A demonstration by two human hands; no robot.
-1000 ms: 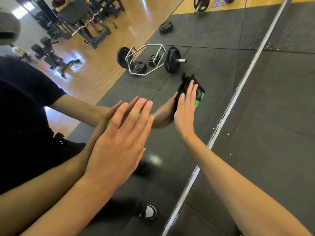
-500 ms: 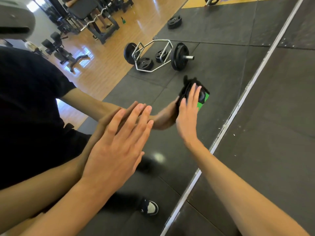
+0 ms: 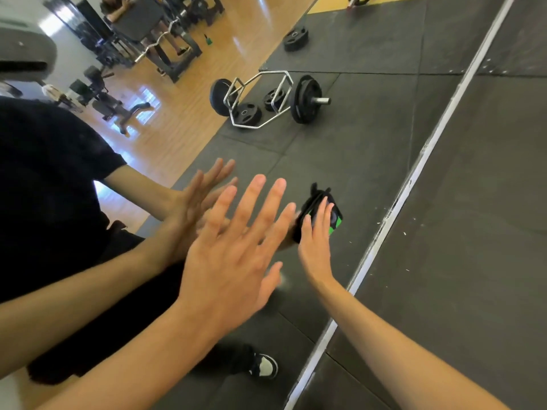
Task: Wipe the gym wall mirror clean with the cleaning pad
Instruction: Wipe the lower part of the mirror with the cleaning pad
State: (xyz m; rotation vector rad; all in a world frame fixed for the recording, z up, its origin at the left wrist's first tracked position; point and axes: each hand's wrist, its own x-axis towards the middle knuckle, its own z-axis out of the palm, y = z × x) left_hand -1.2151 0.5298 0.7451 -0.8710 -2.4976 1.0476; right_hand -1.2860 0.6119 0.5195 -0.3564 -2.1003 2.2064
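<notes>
Pad (image 3: 333, 223) is flat against the mirror (image 3: 370, 149), low on the glass and just left of the mirror's bottom frame strip (image 3: 381, 232). Pad is black with a green patch showing at its lower right edge; black straps or fringe stick out at its top.

Right hand (image 3: 315, 247) presses the pad to the glass, fingers (image 3: 322, 208) straight and together, lying over the pad rather than curled round it. Right forearm comes in from the lower right.

Left hand (image 3: 236, 255) is raised in front of the glass, just left of the right hand, palm toward the mirror, fingers straight and spread, holding nothing. Can't tell if the palm actually touches the glass; its reflection sits right behind it, offset to the upper left.

Reflected in the mirror: the person's black shirt, dark trousers and a black-and-white shoe (image 3: 265, 366). Further back, a hex bar (image 3: 260, 99) loaded with plates lies on the black rubber mat (image 3: 370, 54), with loose plates (image 3: 296, 39) inside and beyond it. Past the mat, wood floor, a bench (image 3: 139, 22) with a curl bar across it, and other machines.

Right of the frame strip is the real mat floor (image 3: 473, 232), with a few white specks near the strip.
</notes>
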